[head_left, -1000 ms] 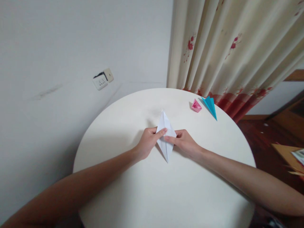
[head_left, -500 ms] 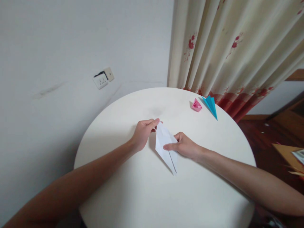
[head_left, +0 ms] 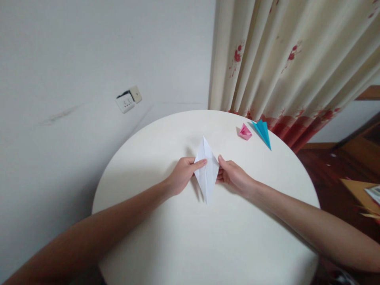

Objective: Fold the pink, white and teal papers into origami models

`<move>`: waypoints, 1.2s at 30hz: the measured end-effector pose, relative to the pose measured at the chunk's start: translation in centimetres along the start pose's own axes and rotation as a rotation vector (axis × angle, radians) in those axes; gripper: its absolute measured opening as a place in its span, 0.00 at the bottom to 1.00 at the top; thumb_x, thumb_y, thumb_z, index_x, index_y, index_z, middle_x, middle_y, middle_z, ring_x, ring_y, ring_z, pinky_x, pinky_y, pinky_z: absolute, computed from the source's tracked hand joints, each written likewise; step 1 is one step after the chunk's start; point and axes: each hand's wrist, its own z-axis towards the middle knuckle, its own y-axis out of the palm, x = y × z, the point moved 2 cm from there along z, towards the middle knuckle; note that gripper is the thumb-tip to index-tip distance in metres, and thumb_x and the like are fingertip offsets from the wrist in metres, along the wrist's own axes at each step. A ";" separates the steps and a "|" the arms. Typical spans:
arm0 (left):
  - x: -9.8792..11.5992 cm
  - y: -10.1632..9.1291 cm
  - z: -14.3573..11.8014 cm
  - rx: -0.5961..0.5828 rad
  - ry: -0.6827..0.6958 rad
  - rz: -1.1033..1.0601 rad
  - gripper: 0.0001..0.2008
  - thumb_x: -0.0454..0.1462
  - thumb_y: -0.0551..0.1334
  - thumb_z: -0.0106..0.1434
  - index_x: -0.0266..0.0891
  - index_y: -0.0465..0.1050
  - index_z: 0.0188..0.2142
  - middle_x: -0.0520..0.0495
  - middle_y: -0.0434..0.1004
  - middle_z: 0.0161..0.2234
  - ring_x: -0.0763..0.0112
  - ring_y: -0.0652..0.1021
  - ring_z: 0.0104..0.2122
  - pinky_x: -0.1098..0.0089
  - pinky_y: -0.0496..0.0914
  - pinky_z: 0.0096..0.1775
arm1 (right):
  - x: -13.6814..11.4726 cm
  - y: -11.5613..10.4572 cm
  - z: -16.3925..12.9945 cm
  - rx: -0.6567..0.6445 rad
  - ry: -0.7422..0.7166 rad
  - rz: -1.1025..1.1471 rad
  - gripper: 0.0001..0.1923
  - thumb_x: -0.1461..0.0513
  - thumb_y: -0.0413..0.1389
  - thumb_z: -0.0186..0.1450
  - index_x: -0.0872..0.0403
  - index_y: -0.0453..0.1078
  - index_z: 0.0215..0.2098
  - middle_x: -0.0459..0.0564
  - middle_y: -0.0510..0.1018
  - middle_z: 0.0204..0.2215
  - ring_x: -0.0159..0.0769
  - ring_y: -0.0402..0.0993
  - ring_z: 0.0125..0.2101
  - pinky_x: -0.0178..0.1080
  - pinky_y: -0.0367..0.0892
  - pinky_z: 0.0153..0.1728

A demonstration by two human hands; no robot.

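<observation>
- White folded paper, a long diamond with points toward and away from the person, lies near the middle of the round table
- Left hand pinches the paper's left edge, index finger on top
- Right hand grips the paper's right edge, thumb up, fingers curled (underside contact hidden)
- Risk, as I judge it: uneven pull from either pinch could skew the centre crease or tear a thin point
- Pink paper piece and blue folded paper beyond the white paper, to its right, near the table rim by the curtain
</observation>
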 end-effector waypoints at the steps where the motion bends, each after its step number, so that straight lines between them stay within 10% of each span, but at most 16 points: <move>1: 0.1 -0.1 0.0 -0.005 -0.014 -0.022 0.18 0.48 0.73 0.54 0.32 0.82 0.33 0.40 0.84 0.34 0.62 0.80 0.32 0.64 0.72 0.41 | -0.1 -0.1 0.0 -0.012 -0.004 0.031 0.33 0.36 0.56 0.60 0.57 0.76 0.27 0.52 0.79 0.24 0.36 0.75 0.28 0.40 0.71 0.36; 22: 0.4 0.4 -0.5 0.002 0.173 0.203 0.17 0.46 0.72 0.55 0.34 0.80 0.37 0.44 0.82 0.35 0.63 0.79 0.33 0.68 0.70 0.35 | -0.5 0.1 -0.3 0.157 -0.160 -0.225 0.23 0.45 0.67 0.53 0.58 0.80 0.25 0.51 0.80 0.23 0.38 0.74 0.25 0.41 0.69 0.32; 29: 0.7 0.8 -0.5 0.081 0.302 0.132 0.21 0.41 0.71 0.56 0.41 0.65 0.44 0.50 0.79 0.33 0.65 0.80 0.34 0.69 0.71 0.36 | -0.5 0.0 -0.2 0.212 -0.173 -0.170 0.20 0.48 0.68 0.53 0.57 0.79 0.22 0.51 0.80 0.22 0.38 0.74 0.25 0.41 0.69 0.33; 36: 0.4 0.5 -0.3 0.220 0.338 0.226 0.15 0.39 0.70 0.54 0.40 0.64 0.31 0.53 0.73 0.27 0.74 0.76 0.29 0.74 0.67 0.32 | -0.3 -0.1 -0.2 0.288 -0.216 -0.155 0.19 0.48 0.68 0.53 0.56 0.80 0.22 0.51 0.81 0.23 0.39 0.75 0.26 0.42 0.71 0.34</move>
